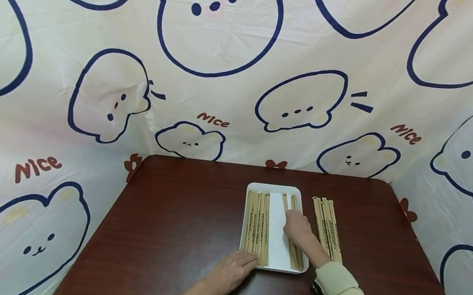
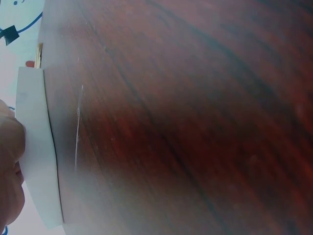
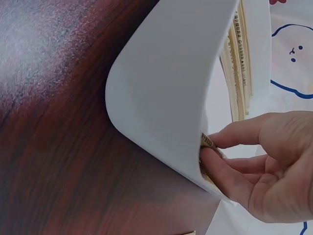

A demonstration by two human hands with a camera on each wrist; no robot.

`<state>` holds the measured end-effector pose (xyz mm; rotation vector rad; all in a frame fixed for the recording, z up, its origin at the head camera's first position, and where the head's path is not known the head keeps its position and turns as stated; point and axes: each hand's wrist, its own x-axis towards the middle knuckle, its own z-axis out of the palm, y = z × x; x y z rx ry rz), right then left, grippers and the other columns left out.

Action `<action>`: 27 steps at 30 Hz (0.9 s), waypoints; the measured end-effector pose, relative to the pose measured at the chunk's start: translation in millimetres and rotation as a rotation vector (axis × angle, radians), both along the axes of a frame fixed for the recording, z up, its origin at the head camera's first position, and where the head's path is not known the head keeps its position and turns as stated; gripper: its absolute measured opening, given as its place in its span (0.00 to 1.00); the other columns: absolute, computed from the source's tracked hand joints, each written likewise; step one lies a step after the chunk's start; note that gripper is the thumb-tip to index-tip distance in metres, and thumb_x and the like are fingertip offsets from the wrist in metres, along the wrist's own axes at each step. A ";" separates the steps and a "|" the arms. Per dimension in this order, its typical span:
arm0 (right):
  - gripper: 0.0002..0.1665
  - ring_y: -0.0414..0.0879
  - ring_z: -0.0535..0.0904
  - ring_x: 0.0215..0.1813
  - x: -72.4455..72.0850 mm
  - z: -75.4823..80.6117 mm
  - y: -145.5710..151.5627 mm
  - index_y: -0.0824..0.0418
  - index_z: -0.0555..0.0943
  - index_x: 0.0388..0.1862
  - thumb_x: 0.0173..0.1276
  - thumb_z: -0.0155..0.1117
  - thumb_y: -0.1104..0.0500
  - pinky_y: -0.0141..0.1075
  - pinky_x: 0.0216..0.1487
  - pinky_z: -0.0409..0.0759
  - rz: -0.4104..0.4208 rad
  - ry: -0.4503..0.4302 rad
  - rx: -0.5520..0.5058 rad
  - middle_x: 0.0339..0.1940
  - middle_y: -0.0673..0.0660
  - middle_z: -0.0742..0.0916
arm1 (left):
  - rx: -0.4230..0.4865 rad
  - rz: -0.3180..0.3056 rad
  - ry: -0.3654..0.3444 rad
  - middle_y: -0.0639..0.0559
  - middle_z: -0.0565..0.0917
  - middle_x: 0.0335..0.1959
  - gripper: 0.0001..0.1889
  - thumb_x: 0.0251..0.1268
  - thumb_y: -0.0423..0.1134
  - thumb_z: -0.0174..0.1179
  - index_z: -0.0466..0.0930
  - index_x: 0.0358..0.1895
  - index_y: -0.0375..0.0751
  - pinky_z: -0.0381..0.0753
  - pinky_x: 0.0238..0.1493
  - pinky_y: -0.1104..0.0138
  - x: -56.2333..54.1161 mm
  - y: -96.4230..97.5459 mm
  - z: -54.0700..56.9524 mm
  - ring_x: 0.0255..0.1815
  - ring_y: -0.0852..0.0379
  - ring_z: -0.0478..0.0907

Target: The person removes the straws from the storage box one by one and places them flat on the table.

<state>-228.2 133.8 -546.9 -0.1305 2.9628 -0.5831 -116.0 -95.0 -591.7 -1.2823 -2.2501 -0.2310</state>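
A white tray [image 1: 275, 234] holds long chopsticks in printed tan paper wrappers. Several wrapped chopsticks [image 1: 258, 223] lie side by side along its left side. Fewer chopsticks [image 1: 296, 258] lie along the right wall, partly covered by my right hand [image 1: 298, 227]. In the right wrist view, thumb and fingers pinch a wrapped chopstick [image 3: 209, 140] just inside the tray wall; how many are in the pinch is hidden. My left hand [image 1: 233, 270] rests on the tray's front left corner, fingertips over the rim near the chopstick ends. The left wrist view shows only part of those fingers [image 2: 11, 142].
Another row of wrapped chopsticks [image 1: 327, 228] lies on the brown table [image 1: 172, 226] just right of the tray, close to my right forearm. A patterned cloth [image 1: 240, 97] hangs behind the table and along its sides.
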 end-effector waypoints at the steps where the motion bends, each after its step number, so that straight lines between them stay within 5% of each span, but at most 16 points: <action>1: 0.09 0.47 0.71 0.19 0.1 0.9 0.3 0.65 0.73 0.24 0.60 0.59 0.74 0.35 0.14 0.68 0.000 -0.003 -0.004 0.17 0.57 0.75 | 0.003 -0.002 -0.001 0.46 0.86 0.51 0.16 0.56 0.31 0.64 0.85 0.50 0.37 0.79 0.59 0.63 -0.1 0.1 0.3 0.51 0.55 0.83; 17: 0.16 0.43 0.65 0.16 -1.4 13.3 9.3 0.60 0.67 0.17 0.59 0.56 0.75 0.33 0.13 0.63 0.021 0.056 -0.052 0.14 0.52 0.68 | 0.009 -0.011 -0.002 0.46 0.86 0.49 0.15 0.58 0.31 0.60 0.85 0.49 0.37 0.80 0.57 0.62 -1.9 0.9 -1.3 0.50 0.55 0.83; 27: 0.09 0.45 0.68 0.18 -3.7 28.6 21.7 0.66 0.73 0.23 0.61 0.57 0.75 0.33 0.14 0.67 0.032 0.087 -0.026 0.16 0.56 0.74 | 0.002 -0.005 -0.011 0.46 0.86 0.50 0.17 0.61 0.32 0.53 0.85 0.51 0.38 0.80 0.58 0.62 -0.1 0.7 -1.6 0.51 0.55 0.83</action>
